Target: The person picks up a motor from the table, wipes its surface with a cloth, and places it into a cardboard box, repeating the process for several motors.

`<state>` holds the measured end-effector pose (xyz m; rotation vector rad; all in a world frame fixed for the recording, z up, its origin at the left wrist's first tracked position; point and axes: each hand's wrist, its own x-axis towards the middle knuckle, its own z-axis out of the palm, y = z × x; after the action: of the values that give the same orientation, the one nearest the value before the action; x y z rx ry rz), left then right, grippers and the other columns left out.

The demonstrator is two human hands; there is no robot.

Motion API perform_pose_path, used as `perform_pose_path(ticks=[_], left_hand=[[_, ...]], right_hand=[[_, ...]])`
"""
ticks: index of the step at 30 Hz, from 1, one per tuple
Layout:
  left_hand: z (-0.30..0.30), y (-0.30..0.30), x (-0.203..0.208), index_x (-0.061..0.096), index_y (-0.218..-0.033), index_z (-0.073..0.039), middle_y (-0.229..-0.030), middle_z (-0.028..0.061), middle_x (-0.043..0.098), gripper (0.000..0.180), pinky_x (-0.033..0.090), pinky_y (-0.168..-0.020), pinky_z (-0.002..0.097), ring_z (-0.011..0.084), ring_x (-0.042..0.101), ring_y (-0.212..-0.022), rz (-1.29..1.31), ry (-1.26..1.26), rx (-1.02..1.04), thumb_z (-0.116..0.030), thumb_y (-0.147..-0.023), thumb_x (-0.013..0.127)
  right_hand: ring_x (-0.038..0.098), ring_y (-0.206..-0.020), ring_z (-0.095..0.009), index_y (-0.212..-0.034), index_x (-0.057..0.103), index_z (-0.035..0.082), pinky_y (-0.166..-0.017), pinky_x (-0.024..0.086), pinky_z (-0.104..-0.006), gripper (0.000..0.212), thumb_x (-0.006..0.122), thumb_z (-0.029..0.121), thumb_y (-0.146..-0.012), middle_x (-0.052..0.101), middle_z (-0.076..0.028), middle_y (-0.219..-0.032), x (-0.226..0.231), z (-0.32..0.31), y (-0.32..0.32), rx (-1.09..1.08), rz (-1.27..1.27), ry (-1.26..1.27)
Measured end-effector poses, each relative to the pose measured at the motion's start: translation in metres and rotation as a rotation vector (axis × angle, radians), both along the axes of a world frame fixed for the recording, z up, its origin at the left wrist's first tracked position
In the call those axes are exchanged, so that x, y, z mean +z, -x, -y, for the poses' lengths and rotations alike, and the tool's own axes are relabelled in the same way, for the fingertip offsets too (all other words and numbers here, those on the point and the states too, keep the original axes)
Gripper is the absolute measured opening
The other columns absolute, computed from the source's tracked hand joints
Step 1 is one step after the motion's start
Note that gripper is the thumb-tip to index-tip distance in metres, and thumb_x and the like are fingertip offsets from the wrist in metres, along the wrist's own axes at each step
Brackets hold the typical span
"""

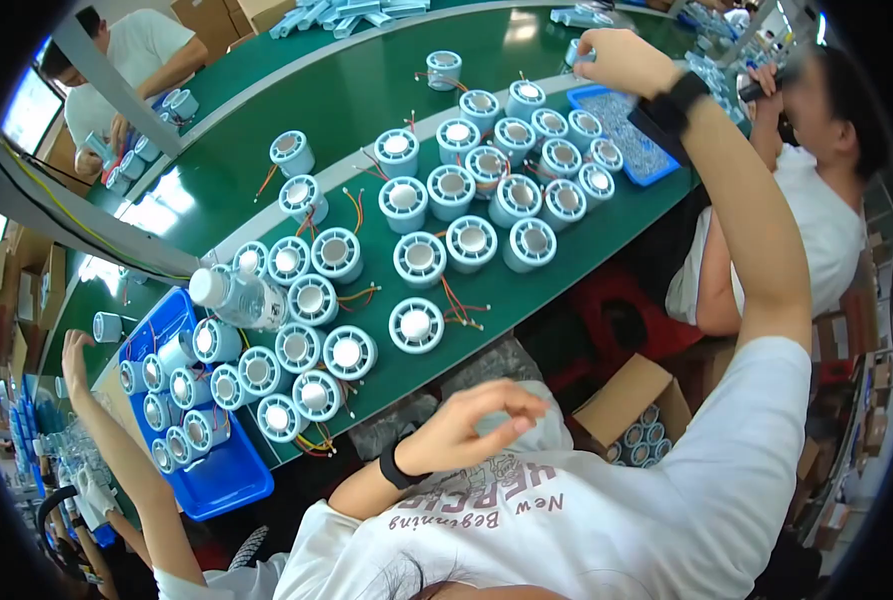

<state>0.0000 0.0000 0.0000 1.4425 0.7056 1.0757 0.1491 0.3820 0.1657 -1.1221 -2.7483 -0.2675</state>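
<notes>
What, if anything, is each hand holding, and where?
Right hand: apparently a light-blue, cylindrical, plastic-looking piece, pinched at its right side. Left hand: nothing.

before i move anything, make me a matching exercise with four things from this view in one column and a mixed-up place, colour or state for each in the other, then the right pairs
Things
1. right hand
2. bottle
3. left hand
4. cardboard box

Place, colour or state
A. empty, close to a white shirt
B. open, with light-blue cylinders inside
C. fingers at a light-blue part
D. clear, with a white cap

Right pairs: 1-C, 2-D, 3-A, 4-B
</notes>
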Motion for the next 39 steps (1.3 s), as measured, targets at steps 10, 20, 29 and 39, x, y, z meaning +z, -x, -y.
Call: perform_pose_path(ticks=[10,20,29,39], left_hand=[[-0.021,0.038,-0.042,0.050,-0.132,0.000,-0.124,0.0134,0.057,0.038,0.042,-0.098,0.0326,0.0225,0.054,-0.116,0.021,0.455,-0.105,-0.014,-0.097,0.054],[-0.029,0.034,-0.060,0.020,-0.150,-0.003,-0.148,0.0167,0.033,0.053,0.025,-0.113,0.0331,0.0221,0.032,-0.138,0.430,0.869,-0.223,-0.022,-0.104,0.038],[-0.032,0.042,-0.034,0.018,-0.151,-0.001,-0.152,0.0174,0.027,0.056,0.022,-0.114,0.0351,0.0256,0.029,-0.141,0.368,0.839,-0.298,-0.021,-0.103,0.040],[-0.021,0.013,0.021,0.004,-0.154,-0.012,-0.146,0.0159,0.034,0.101,0.037,-0.105,0.0383,0.0236,0.042,-0.132,0.835,0.426,0.196,-0.013,-0.082,0.076]], right_hand=[[0.060,-0.111,-0.032,-0.132,0.051,0.003,-0.095,0.047,-0.0389,0.083,0.070,0.055,-0.069,0.060,-0.022,-0.124,-0.106,-0.311,-0.038,-0.482,0.384,0.264],[0.055,-0.120,-0.031,-0.142,0.041,0.010,-0.101,0.044,-0.0370,0.097,0.073,0.061,-0.066,0.055,-0.019,-0.133,-0.175,-0.405,-0.066,-0.645,0.169,0.275],[0.061,-0.101,-0.017,-0.123,0.055,0.010,-0.081,0.051,-0.0297,0.050,0.073,0.031,-0.081,0.061,-0.008,-0.112,-0.050,-0.228,0.043,0.249,-0.199,0.771],[0.063,-0.058,-0.030,-0.122,0.058,0.020,-0.048,0.050,-0.0354,0.049,0.068,0.045,-0.081,0.060,-0.010,-0.103,-0.021,0.156,0.077,1.289,0.322,0.712]])
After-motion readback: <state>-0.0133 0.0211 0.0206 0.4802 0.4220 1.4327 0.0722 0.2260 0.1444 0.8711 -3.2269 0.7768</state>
